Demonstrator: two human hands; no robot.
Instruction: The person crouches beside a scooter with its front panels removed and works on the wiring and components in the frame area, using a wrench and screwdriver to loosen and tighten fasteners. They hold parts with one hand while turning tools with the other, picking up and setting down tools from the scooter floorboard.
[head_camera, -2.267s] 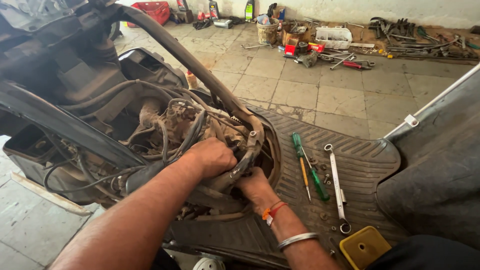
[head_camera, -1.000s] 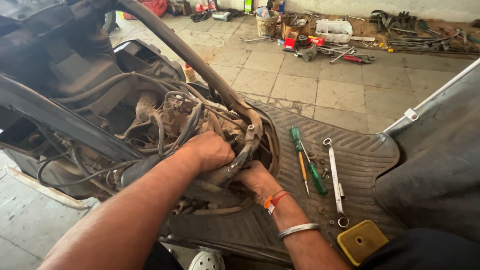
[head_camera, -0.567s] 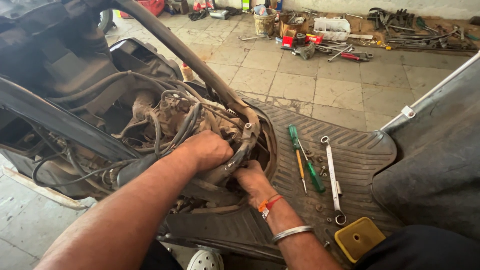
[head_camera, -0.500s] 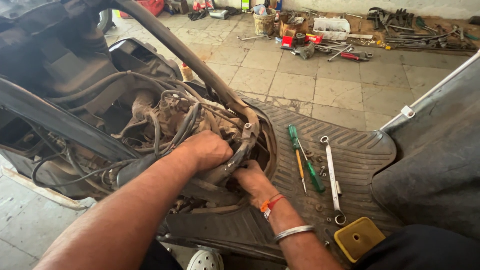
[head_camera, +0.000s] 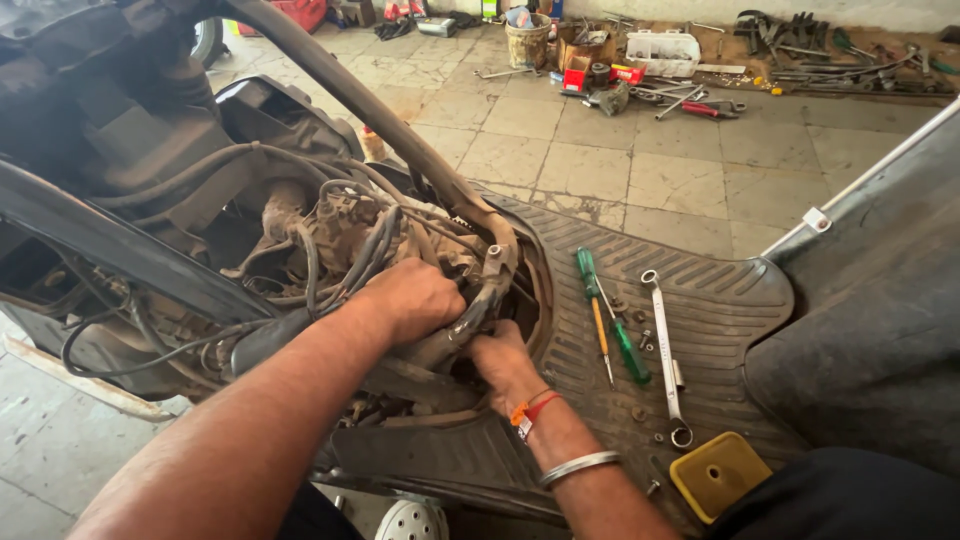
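A stripped scooter front lies open before me, with tangled black cables and dusty wiring (head_camera: 350, 240) exposed under a curved frame tube (head_camera: 400, 130). My left hand (head_camera: 415, 300) is clenched on a bundle of parts and hoses deep in that cavity. My right hand (head_camera: 500, 355), with a red thread and a steel bangle at the wrist, reaches in just beneath it; its fingertips are hidden among the parts. What each hand grips exactly is hard to make out.
On the ribbed rubber floor mat (head_camera: 720, 300) lie a green-handled screwdriver (head_camera: 605, 310), an orange screwdriver (head_camera: 598, 335), a long ring spanner (head_camera: 665, 345), loose bolts and a yellow square block (head_camera: 720, 475). Tools and boxes litter the tiled floor (head_camera: 650, 70) at the back.
The view has drifted slightly. Both hands stay buried in the same spot, with only small shifts of the fingers.
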